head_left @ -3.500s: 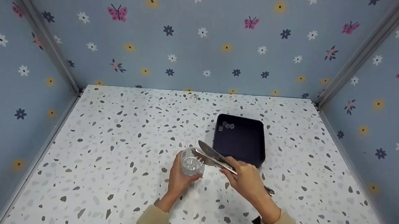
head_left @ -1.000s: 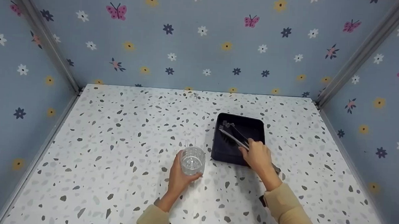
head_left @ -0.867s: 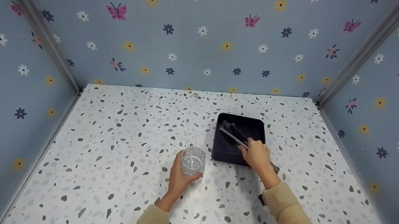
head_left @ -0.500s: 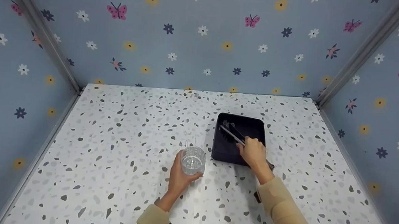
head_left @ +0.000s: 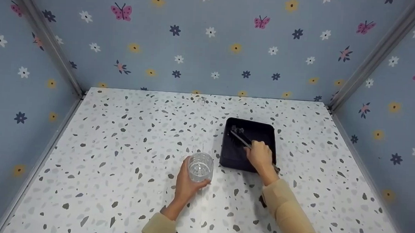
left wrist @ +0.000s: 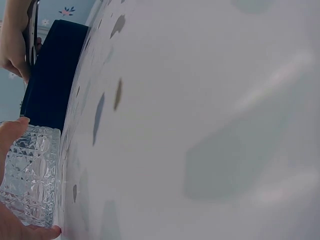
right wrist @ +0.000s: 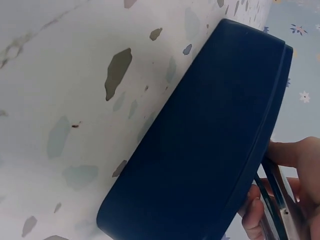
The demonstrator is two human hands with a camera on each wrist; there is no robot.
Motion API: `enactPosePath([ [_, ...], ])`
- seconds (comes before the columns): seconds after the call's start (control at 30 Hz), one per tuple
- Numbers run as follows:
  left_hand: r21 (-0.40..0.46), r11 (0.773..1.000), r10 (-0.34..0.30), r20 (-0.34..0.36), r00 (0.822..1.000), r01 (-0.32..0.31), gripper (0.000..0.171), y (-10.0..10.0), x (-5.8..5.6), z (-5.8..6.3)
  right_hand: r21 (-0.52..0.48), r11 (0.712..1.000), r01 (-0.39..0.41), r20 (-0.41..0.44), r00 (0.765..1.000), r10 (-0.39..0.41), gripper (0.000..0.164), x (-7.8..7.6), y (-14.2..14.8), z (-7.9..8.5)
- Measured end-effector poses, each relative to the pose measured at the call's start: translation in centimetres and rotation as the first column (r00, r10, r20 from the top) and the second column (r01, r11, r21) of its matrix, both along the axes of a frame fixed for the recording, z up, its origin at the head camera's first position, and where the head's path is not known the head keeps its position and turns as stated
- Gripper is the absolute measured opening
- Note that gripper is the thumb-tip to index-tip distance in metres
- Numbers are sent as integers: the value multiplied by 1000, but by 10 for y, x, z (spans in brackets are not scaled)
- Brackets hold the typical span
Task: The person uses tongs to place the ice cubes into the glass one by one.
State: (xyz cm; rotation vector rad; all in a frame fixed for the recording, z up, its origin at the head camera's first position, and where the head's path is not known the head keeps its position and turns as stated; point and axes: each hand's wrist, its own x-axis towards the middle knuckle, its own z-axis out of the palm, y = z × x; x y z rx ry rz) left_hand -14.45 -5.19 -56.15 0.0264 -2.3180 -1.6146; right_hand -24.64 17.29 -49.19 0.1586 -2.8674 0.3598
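My left hand (head_left: 186, 186) curls round a cut-glass tumbler (head_left: 200, 169) on the table; in the left wrist view the patterned wall of this glass (left wrist: 37, 175) shows between thumb and fingers. My right hand (head_left: 261, 155) grips metal tongs (head_left: 241, 139) over a dark navy square box (head_left: 235, 165). The tips of the tongs reach down to a few small clear cubes (head_left: 238, 129) in the box's back left corner, partly hidden by the tongs. In the right wrist view the box wall (right wrist: 200, 130) hides those tips, while the tongs' arms (right wrist: 286, 212) show in my fingers.
The white speckled table (head_left: 120, 154) is bounded by blue flowered panels (head_left: 197, 41) at the back and both sides. The box stands right of the glass with a narrow gap between them.
The tongs went from over the glass's mouth to inside the box. In the last second my right hand shifted slightly left and the tongs' arms drew together. My left hand and the glass stayed put.
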Motion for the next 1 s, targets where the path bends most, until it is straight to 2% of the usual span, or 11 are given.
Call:
enactPosePath([
  [0.4,-22,1000,3,1,1000,-2,100,-1,-1,0,-2,1000,19,24,1000,-19,28,-12,-9,-3],
  [0.63,-33,999,11,-2,1000,-11,100,-1,-1,0,-9,1000,23,9,1000,-23,28,-18,-12,-3],
  [1.0,-8,1000,7,-6,1000,-7,100,0,-1,-1,-13,999,29,12,1000,-29,27,-24,-16,-3],
])
